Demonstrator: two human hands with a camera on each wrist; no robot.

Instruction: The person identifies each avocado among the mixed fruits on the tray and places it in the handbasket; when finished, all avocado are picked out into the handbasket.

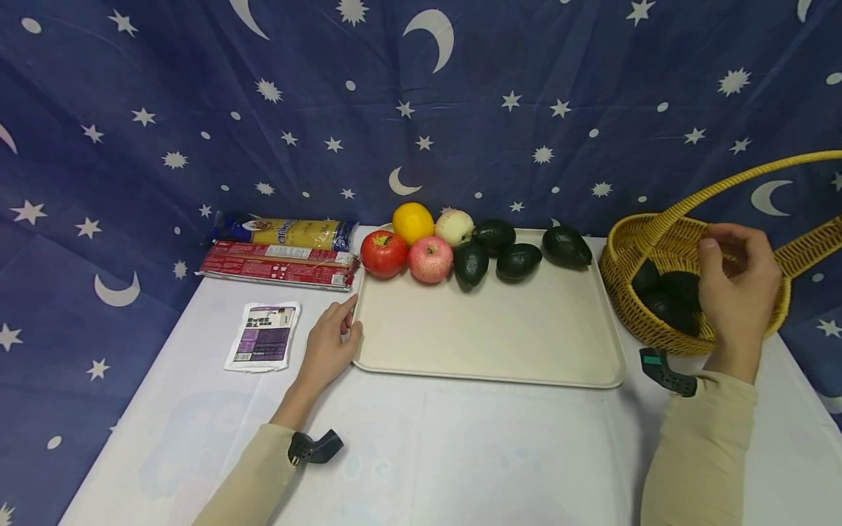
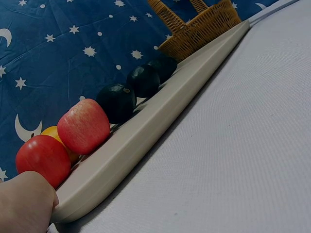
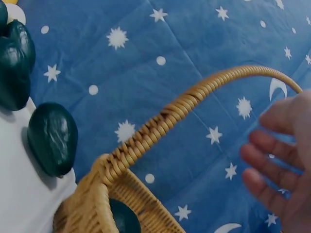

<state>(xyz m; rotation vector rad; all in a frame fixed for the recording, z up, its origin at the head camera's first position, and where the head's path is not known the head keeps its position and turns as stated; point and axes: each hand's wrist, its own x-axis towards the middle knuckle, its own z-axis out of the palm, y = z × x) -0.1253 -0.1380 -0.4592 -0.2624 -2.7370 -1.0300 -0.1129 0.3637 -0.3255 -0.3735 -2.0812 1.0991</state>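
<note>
Shows a blue star-and-moon cloth (image 1: 368, 95) behind everything, cut off at the top and both sides of the head view. Has a white surface (image 1: 460, 453) in front, also running out of frame. Bears on it a beige tray (image 1: 487, 329), partly covered along the far rim. Just right of that, shows a wicker basket (image 1: 625, 303), with the handle cut off at the head view's right edge. Lined up left of the tray, has a red packet (image 1: 276, 264), partly hiding a yellow packet (image 1: 302, 234) behind. Of the hands, shows the right hand (image 1: 743, 285) above the basket, loosely bent, holding nothing, cut off in the right wrist view; shows the left hand (image 1: 332, 343) relaxed, touching the tray's left rim; cannot tell how firmly. Nearby, has a sachet (image 1: 264, 336) with print too small to read. Holds dark green avocados (image 1: 671, 314) in the basket, too shadowed to count surely. Holds four more avocados (image 1: 520, 261) on the tray, right of a red fruit (image 1: 384, 254), a pink apple (image 1: 430, 260), a pale fruit (image 1: 455, 227) and a half-hidden orange fruit (image 1: 413, 223).
</note>
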